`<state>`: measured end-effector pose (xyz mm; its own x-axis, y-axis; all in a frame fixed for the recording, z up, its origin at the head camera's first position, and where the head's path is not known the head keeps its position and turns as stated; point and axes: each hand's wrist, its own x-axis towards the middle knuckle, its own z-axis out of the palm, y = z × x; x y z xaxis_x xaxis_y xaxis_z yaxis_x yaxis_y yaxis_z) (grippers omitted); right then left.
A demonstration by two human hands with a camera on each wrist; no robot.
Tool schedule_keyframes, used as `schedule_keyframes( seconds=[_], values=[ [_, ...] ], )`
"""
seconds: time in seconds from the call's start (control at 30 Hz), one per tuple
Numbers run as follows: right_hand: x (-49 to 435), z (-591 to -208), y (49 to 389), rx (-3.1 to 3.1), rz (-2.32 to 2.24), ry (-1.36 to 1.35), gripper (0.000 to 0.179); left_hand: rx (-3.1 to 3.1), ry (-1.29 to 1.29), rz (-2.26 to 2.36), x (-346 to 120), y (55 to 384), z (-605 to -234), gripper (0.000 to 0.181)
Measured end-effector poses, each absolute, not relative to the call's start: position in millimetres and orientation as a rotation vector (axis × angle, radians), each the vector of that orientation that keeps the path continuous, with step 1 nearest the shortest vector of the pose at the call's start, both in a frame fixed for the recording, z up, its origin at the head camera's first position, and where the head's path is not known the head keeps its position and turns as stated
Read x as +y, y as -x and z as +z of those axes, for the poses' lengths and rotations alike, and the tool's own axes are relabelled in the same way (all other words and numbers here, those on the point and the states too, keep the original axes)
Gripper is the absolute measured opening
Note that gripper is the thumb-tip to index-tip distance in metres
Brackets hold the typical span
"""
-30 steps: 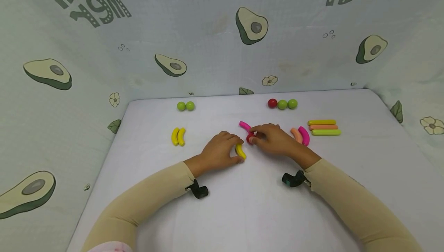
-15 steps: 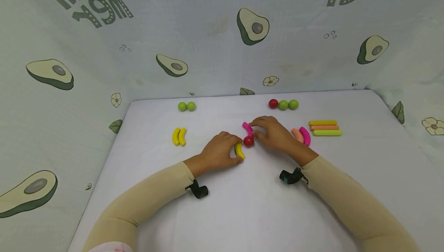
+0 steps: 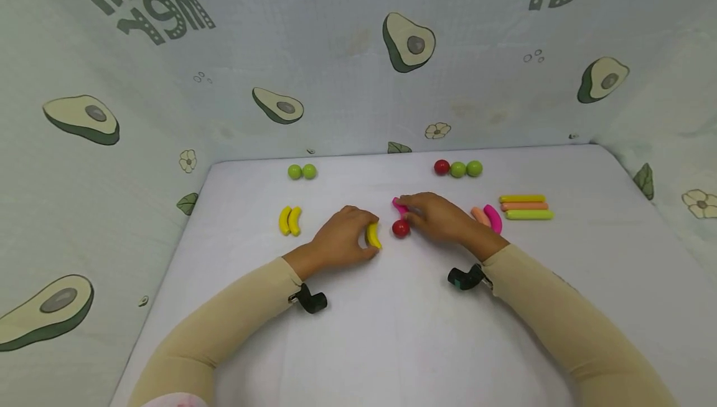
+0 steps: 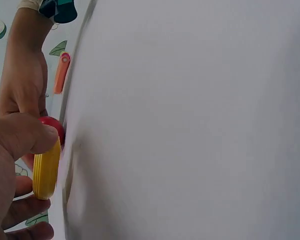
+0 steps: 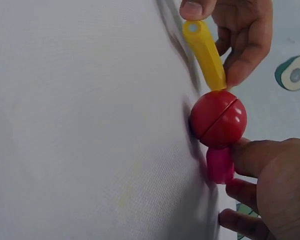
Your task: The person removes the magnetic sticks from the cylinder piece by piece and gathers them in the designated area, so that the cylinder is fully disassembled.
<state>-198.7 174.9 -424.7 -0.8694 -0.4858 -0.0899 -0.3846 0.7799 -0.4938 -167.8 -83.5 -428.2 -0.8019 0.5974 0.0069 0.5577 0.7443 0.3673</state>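
Note:
My left hand (image 3: 343,238) pinches a yellow curved stick (image 3: 373,236) between thumb and fingers, left of a shiny red ball (image 3: 400,228). In the head view a small gap parts stick and ball. A hole shows in the end of the yellow stick (image 5: 206,55) in the right wrist view. The red ball (image 5: 219,119) meets the end of a magenta curved stick (image 5: 220,166), with a seam line running across the ball. My right hand (image 3: 439,219) holds that magenta stick (image 3: 399,206) with thumb and fingertips, partly covering it.
Two yellow curved sticks (image 3: 289,221) and two green balls (image 3: 302,172) lie to the left. At the right back are a red ball (image 3: 441,167) and two green balls (image 3: 466,169). Orange and magenta curved sticks (image 3: 493,219) lie beside straight sticks (image 3: 523,206) on the white table.
My left hand has drawn the yellow stick left, away from the red ball. My right hand has let go of the red ball and now grips the magenta stick behind it.

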Motion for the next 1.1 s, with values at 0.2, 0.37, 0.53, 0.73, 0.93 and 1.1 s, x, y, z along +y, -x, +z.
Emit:
schedule_keyframes(
  seconds=[0.2, 0.37, 0.53, 0.73, 0.93, 1.1],
  values=[
    [173, -425, 198, 2.757, -0.714, 0.658, 0.05, 2.832, -0.882, 0.597, -102, 176, -421, 0.06],
    [174, -426, 198, 2.745, -0.728, 0.625, 0.052, 2.841, -0.812, 0.649, -119, 182, -417, 0.061],
    [176, -424, 196, 2.738, -0.743, 0.644, 0.05, 2.848, -0.779, 0.702, -136, 187, -414, 0.061],
    [179, -423, 195, 2.732, -0.768, 0.666, 0.046, 2.863, -0.758, 0.738, -152, 189, -410, 0.059],
    [182, -422, 194, 2.719, -0.786, 0.675, 0.044, 2.857, -0.715, 0.778, -162, 189, -404, 0.06],
    [182, -423, 193, 2.727, -0.794, 0.68, 0.044, 2.854, -0.698, 0.802, -173, 191, -402, 0.062]
  ],
)
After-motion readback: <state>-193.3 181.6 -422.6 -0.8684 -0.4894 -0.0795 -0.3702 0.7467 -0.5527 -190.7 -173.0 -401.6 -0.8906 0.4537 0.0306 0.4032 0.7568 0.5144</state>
